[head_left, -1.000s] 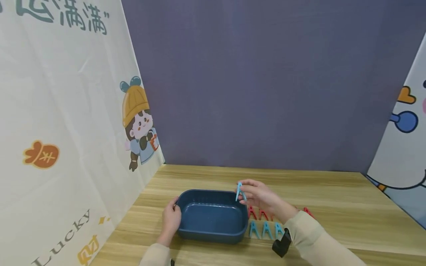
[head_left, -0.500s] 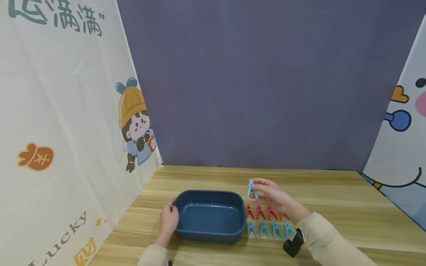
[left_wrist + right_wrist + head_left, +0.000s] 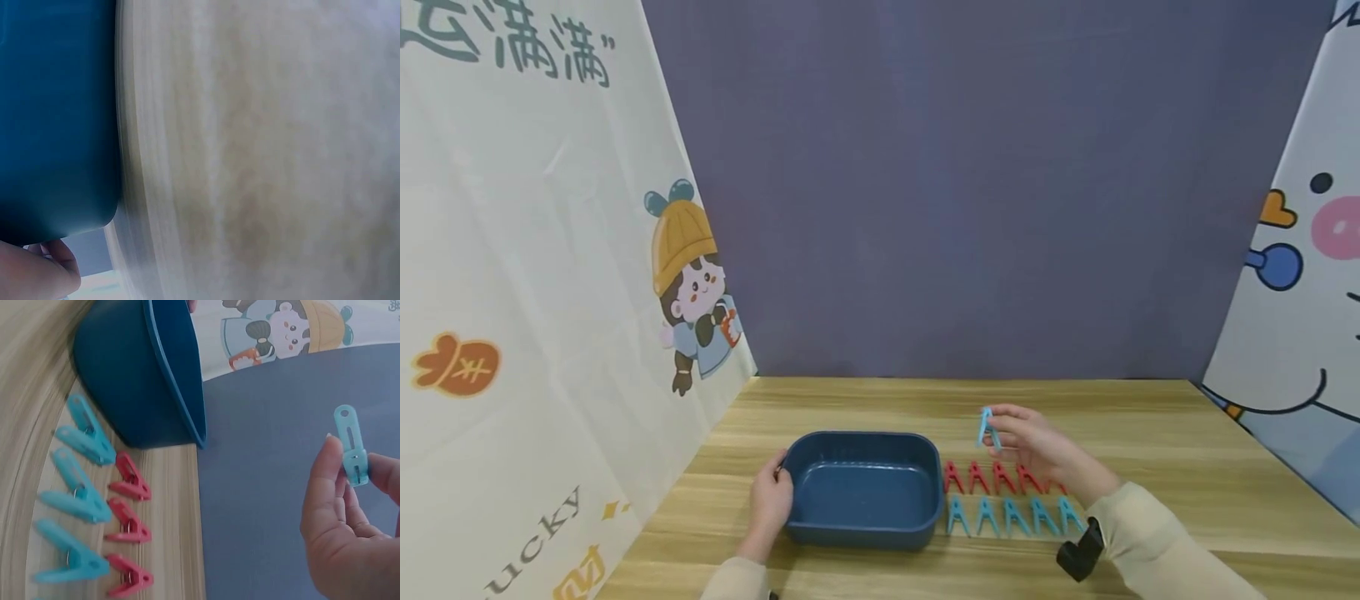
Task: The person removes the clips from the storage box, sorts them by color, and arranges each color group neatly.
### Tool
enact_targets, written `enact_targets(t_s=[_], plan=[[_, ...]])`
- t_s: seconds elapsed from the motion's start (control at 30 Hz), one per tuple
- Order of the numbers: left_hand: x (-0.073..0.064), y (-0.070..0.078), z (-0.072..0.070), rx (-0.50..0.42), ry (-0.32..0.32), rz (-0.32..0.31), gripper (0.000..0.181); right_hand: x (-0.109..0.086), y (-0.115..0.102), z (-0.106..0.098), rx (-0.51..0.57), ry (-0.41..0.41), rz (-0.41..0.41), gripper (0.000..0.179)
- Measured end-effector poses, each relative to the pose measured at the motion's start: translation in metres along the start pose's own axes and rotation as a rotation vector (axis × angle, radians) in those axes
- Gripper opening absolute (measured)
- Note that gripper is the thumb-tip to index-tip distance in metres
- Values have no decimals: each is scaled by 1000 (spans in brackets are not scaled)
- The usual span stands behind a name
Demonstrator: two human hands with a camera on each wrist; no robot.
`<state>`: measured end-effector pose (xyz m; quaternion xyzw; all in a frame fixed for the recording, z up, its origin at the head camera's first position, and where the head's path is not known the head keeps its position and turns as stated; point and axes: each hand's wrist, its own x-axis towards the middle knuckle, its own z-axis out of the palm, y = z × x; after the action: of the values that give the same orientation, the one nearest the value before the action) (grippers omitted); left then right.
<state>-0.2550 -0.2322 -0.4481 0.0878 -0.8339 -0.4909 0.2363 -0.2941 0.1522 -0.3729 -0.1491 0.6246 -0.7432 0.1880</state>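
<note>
My right hand (image 3: 1033,442) pinches a light-blue clothespin (image 3: 351,447) between thumb and fingers, raised above the table beyond the rows of pegs. At the left end of a dark blue rectangular basin (image 3: 865,492), my left hand (image 3: 771,497) grips the rim. The basin's visible floor is bare. Directly to its right lie two rows of clothespins: red ones (image 3: 977,477) at the back and light-blue ones (image 3: 987,517) in front. My right hand and forearm partly hide the right end of the red row.
Everything stands on a wood-grain table (image 3: 1120,425). A purple-grey backdrop (image 3: 940,208) rises behind its far edge. Printed white curtains flank it, one on the left (image 3: 535,250) and one on the right (image 3: 1277,333).
My right hand has moved right, away from the basin's edge, with the clothespin still pinched, uncovering more pegs. My left hand stays on the basin; the head view has turned slightly right.
</note>
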Motion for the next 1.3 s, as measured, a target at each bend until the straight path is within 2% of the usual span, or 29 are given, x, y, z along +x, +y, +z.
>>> enact_targets(t_s=[0.13, 0.33, 0.57, 0.8, 1.1, 1.3], plan=[[0, 1, -2, 4, -2, -1, 38, -6, -1, -7, -23, 0, -10, 42], [1, -2, -4, -6, -13, -5, 39, -12, -1, -17, -66, 34, -9, 41], [1, -8, -4, 2, -17, -11, 39, -19, 1, -31, -110, 85, 2, 59], [2, -6, -3, 8, -23, 0, 39, -30, 9, -48, -150, 116, 9, 64], [2, -5, -4, 9, -17, 4, 39, -41, 19, -65, -175, 130, 24, 67], [3, -5, -3, 10, -22, -1, 40, -48, 26, -81, -151, 88, 28, 66]])
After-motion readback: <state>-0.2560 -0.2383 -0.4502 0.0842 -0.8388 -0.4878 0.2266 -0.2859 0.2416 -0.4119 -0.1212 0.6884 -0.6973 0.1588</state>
